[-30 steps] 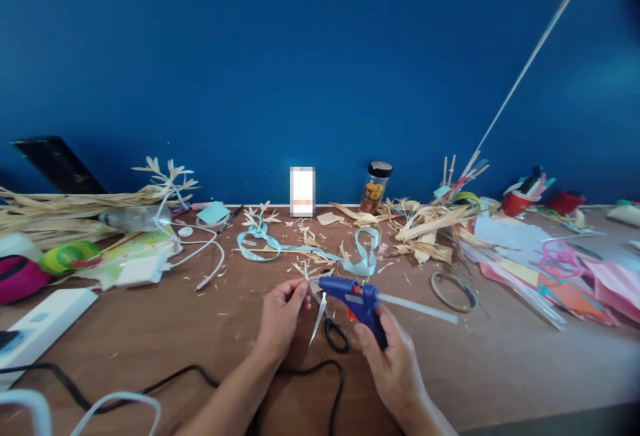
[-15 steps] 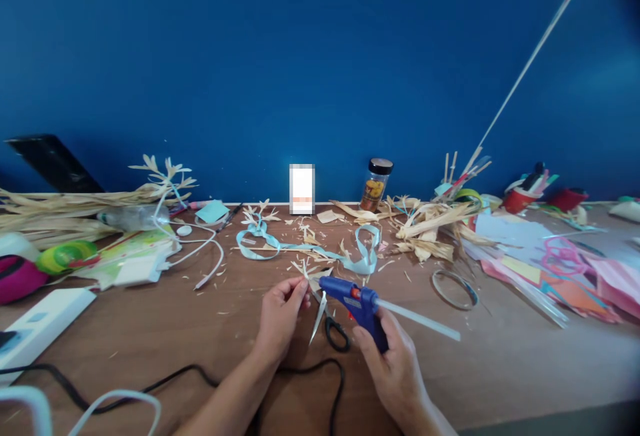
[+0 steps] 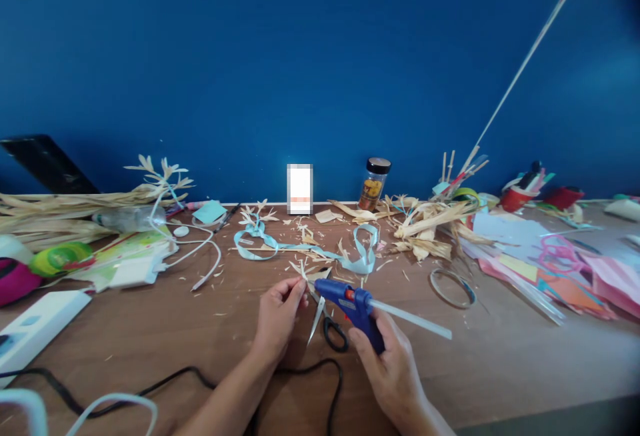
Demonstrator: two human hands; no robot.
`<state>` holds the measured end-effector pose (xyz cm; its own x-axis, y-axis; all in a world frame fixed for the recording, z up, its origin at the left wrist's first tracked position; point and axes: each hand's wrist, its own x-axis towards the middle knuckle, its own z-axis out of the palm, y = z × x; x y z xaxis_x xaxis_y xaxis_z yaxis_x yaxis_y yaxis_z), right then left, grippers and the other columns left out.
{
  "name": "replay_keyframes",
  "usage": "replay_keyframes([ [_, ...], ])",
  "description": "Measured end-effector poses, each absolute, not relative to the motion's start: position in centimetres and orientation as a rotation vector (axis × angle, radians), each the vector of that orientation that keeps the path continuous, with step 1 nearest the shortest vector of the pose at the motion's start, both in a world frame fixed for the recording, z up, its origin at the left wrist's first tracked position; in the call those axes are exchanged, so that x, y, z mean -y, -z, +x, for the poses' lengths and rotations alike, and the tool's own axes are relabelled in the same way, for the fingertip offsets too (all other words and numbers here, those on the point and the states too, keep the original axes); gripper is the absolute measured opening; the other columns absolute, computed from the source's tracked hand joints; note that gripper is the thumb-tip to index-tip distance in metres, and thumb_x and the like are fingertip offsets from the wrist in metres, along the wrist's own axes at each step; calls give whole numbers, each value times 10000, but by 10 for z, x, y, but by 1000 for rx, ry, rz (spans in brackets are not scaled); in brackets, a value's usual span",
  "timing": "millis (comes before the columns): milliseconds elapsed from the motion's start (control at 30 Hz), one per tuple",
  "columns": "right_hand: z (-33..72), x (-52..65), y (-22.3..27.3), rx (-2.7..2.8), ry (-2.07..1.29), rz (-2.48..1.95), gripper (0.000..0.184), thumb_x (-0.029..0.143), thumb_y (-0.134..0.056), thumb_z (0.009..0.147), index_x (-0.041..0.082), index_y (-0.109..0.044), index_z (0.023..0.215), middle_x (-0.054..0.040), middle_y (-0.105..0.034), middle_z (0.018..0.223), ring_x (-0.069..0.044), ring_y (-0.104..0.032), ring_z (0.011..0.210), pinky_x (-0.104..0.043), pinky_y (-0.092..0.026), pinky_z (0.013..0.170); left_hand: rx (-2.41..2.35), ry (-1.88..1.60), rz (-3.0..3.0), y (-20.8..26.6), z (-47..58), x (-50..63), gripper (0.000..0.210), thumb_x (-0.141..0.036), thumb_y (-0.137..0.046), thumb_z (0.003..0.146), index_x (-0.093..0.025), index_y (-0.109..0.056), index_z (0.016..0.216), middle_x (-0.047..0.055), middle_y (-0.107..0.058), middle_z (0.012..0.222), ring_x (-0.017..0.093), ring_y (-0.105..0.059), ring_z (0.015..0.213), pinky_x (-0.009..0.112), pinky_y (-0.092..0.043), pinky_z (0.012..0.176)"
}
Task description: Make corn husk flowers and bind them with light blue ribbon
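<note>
My right hand [image 3: 387,363] is wrapped round the handle of a blue hot glue gun [image 3: 350,303], with a long translucent glue stick [image 3: 413,319] poking out of its back. The gun's nozzle points left, close to the fingertips of my left hand [image 3: 280,313]. Those fingers pinch a small pale piece of dried husk [image 3: 302,271], whose thin strips fan out above the thumb. Under the gun lie scissors [image 3: 334,335] with black handles, blades spread on the brown table. A light blue ribbon [image 3: 300,248] stretches behind both hands.
A jar with a black lid [image 3: 375,183] stands by the blue wall. Dried husks [image 3: 427,223] lie right of it. A roll of tape [image 3: 453,288] rests at right, near coloured paper [image 3: 575,293]. A black cable [image 3: 190,371] crosses the front, and a white power strip [image 3: 43,329] sits left.
The whole view has shifted slightly, so most things appear a little further left. Both hands keep their grips, and the glue gun's nozzle stays near my left fingertips.
</note>
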<state>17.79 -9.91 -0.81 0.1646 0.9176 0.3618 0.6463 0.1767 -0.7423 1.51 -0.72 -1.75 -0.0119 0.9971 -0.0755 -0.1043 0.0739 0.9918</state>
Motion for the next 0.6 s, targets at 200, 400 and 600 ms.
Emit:
replay_keyframes([
  [200, 175, 97, 6, 1536, -392, -1507, 251, 285, -506, 818, 170, -527, 1040, -94, -641, 929, -226, -593, 856, -322, -476, 764, -1194, -1217, 1114, 17, 15, 7, 271, -393, -609, 687, -140, -662, 768, -4, -575, 568, 112, -489, 522, 201, -377, 508],
  [400, 177, 99, 6, 1548, -368, -1505, 277, 286, -506, 815, 173, -527, 1067, -92, -650, 937, -228, -607, 848, -323, -489, 751, -1177, -1245, 1095, 21, 15, 5, 274, -399, -616, 678, -135, -662, 736, -6, -564, 546, 109, -480, 507, 198, -370, 493],
  [600, 180, 101, 6, 1546, -389, -1533, 263, 292, -497, 818, 171, -531, 1049, -94, -644, 933, -228, -601, 851, -331, -485, 758, -1190, -1276, 1023, 23, 15, 5, 281, -388, -638, 658, -143, -674, 791, 5, -601, 598, 110, -501, 524, 199, -388, 499],
])
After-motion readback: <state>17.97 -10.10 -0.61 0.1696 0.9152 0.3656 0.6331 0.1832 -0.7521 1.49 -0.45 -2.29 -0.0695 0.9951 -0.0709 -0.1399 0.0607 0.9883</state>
